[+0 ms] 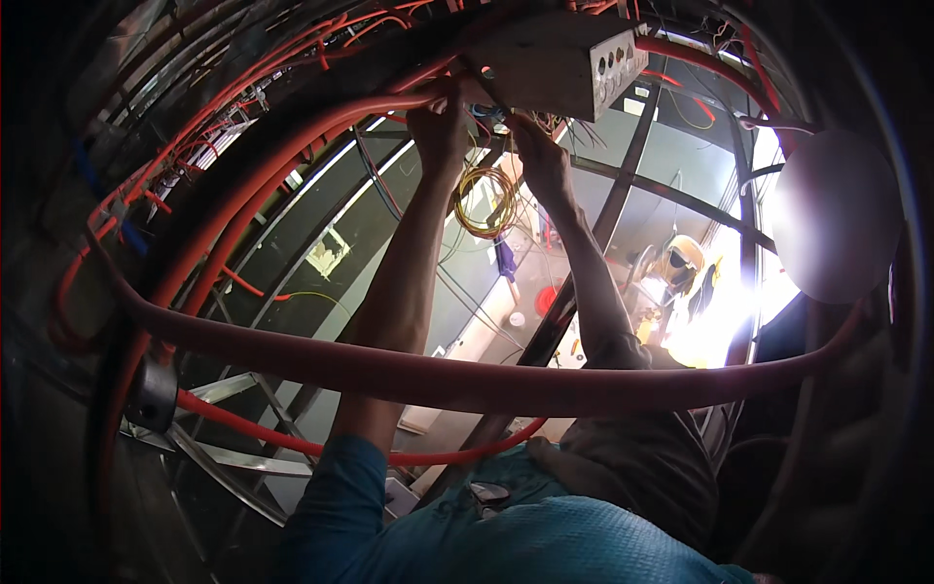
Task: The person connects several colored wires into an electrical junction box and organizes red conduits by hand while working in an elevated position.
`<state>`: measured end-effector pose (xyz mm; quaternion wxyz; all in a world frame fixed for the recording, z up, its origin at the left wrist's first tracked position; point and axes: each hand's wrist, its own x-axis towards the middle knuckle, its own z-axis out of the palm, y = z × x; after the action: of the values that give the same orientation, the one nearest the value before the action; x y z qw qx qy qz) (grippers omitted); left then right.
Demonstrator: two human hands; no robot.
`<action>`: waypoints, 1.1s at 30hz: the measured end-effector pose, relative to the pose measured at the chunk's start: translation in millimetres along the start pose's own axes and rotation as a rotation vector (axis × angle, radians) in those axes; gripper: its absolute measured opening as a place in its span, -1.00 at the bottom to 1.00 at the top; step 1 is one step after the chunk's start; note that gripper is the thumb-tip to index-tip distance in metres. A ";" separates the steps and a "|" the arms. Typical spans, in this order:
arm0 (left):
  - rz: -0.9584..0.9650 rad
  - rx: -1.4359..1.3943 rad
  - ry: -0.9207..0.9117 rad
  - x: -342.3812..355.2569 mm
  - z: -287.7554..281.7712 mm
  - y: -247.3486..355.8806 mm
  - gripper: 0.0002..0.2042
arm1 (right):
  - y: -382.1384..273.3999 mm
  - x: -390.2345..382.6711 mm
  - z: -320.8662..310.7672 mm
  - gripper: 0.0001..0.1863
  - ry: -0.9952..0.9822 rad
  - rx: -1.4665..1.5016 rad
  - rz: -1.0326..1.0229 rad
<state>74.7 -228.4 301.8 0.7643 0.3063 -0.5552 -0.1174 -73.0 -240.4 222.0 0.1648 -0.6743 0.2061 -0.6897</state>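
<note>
Hands up at the box wiring

Conduit first: from 9 o'clock a thick orange conduit (438,382) sags across the whole view, with thinner orange runs fanning up toward 11 o'clock and a grey metal clamp (151,394) low at 8 o'clock.

Moving in, the person's left hand (440,127) is raised to about 12 o'clock, at the spot where an orange run meets the underside of the grey junction box (559,63). Its fingers look bunched upward, but against the backlight I cannot tell whether they clasp the conduit end, a wire, or nothing.

Between the hands a tangle of thin wires (491,115) spills from the box, and a yellow wire coil (486,201) hangs just below them.

The right hand (540,161) sits just beside, under the box's lower corner, fingers pointed up into the wires. Whether they pinch one is too dark to say.

Farther right, dark ceiling framing (623,185) crosses, glare floods in at 3 o'clock, and a pale round disc (837,216) hangs before it.

To my eye the wires at the box mouth are being sorted or fed. Working them further would call for one hand steadying the bundle while the other picks out a single strand, arms held overhead.
</note>
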 end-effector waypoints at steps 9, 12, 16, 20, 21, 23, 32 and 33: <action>0.017 -0.087 -0.005 -1.9 4.2 0.3 -0.77 | 9.6 -21.6 -5.6 -0.72 -0.014 0.000 0.271; 0.117 -0.046 -0.004 3.0 -3.6 -4.0 -0.71 | -5.8 -12.5 3.1 -0.72 -0.016 0.006 0.211; 0.040 -0.095 -0.013 2.9 4.0 -1.8 -0.75 | 7.6 -14.7 0.1 -0.74 0.011 0.022 0.225; 0.012 -0.114 0.022 -1.9 9.8 5.0 -0.80 | 2.9 -12.8 -1.0 -0.72 -0.003 0.037 0.312; 0.013 -0.111 0.023 -0.2 9.5 2.7 -0.80 | -2.2 -6.9 0.7 -0.70 -0.008 0.073 0.354; 0.047 -0.094 0.016 3.2 10.7 -3.2 -0.80 | 8.5 -10.2 3.6 -0.70 0.059 0.104 0.197; 0.031 -0.021 -0.069 8.6 -3.6 -10.6 -0.64 | 22.3 -16.5 7.8 -0.71 0.006 0.080 0.242; 0.032 -0.001 -0.068 9.1 -1.9 -9.9 -0.65 | 24.1 -17.2 4.1 -0.70 0.008 0.059 0.138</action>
<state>81.2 -240.3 302.6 0.7469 0.2927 -0.5856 -0.1159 -69.5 -252.6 195.0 0.2313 -0.6505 0.2324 -0.6851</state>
